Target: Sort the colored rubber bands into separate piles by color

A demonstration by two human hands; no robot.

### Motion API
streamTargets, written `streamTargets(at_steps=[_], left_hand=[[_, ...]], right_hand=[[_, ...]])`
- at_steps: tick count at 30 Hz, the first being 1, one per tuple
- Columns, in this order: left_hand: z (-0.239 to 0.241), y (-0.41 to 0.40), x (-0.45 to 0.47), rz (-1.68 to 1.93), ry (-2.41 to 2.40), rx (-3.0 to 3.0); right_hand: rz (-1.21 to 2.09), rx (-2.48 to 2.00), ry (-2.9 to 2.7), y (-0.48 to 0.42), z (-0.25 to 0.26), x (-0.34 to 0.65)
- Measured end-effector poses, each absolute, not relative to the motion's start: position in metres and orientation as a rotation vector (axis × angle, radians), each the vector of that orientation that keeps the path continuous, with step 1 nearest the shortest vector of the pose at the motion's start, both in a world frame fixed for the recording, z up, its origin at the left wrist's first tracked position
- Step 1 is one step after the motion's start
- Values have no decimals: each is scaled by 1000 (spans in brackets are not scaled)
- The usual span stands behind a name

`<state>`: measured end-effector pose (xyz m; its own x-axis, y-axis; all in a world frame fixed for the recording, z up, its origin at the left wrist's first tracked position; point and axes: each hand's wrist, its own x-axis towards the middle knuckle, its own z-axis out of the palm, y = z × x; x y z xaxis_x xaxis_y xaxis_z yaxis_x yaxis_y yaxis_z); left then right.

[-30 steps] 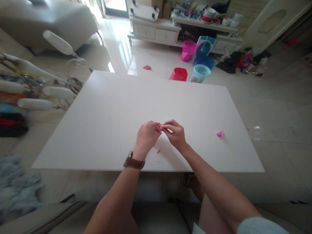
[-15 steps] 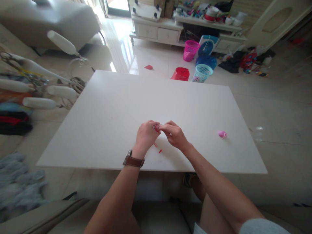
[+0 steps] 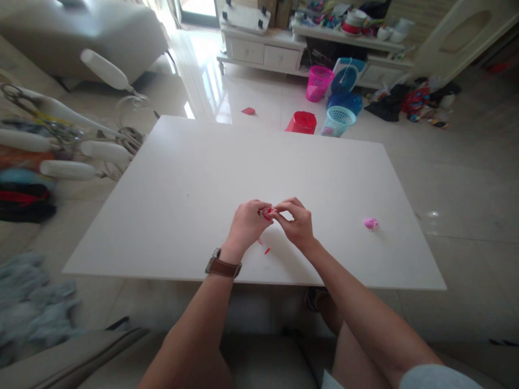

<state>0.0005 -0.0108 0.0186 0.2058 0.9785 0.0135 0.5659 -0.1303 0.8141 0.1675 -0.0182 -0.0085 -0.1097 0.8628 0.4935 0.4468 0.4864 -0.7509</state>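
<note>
White table [image 3: 324, 173] here: over its near half, your left hand [image 3: 245, 224] has fingers curled round a small red thing [image 3: 266, 213], your right hand [image 3: 299, 222] pinching its end. Slack grip might drop it tbh.

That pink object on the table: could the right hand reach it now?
Probably yes: nothing seems to block the way from the right hand to the pink object, though that hand is occupied at the red item in the left hand.
</note>
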Motion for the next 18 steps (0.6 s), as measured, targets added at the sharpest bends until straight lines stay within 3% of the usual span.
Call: streamTargets(at_steps=[10, 18], left_hand=[[26, -12, -3, 732, 1445, 1822], [35, -17, -2, 571, 1530, 1996]], right_hand=[[348, -1085, -2227, -21, -4, 173], [463, -1133, -2437, -21, 12, 169]])
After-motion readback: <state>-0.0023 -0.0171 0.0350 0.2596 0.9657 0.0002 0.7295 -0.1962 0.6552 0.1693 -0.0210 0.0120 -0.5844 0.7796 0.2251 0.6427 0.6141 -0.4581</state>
